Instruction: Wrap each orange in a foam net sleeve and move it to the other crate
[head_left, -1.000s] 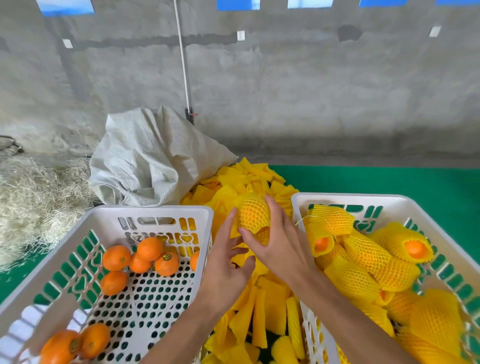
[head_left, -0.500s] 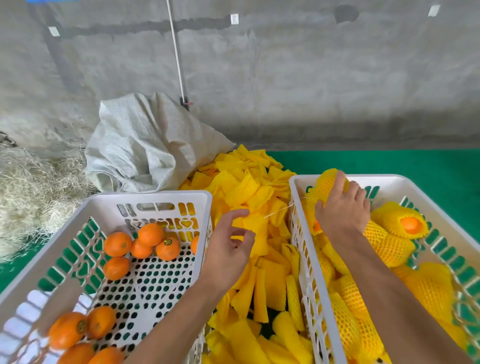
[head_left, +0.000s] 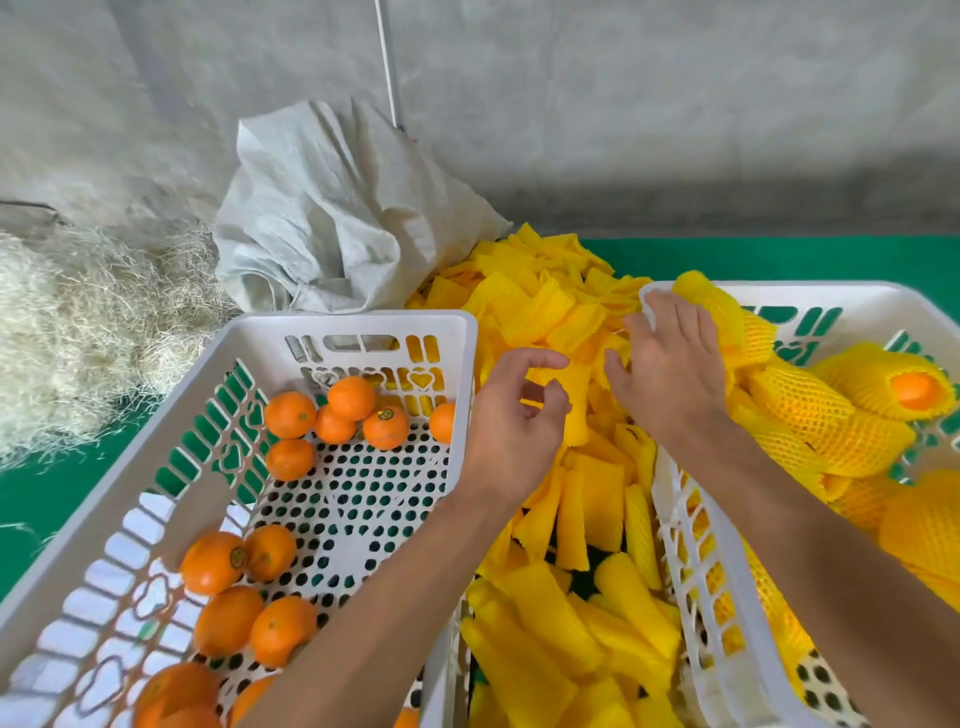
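The left white crate (head_left: 358, 325) holds several bare oranges (head_left: 385, 427), some at its far end and some near me. The right white crate (head_left: 675, 525) is filled with oranges wrapped in yellow foam net sleeves (head_left: 810, 415). One wrapped orange (head_left: 714, 306) lies at its far left corner. Between the crates lies a pile of flat yellow foam sleeves (head_left: 545, 306). My left hand (head_left: 514, 415) hovers over this pile with loosely curled fingers and holds nothing. My right hand (head_left: 670, 364) spreads its straight fingers over the pile beside the right crate's corner, empty.
A crumpled white woven sack (head_left: 337, 218) lies behind the left crate. Pale straw (head_left: 78, 322) is heaped at the far left. The crates stand on green matting (head_left: 779, 260) before a grey concrete wall.
My right hand carried the wrapped orange into the right crate, let it go at the far left corner, and came back left over the sleeve pile. My left hand stayed above the pile.
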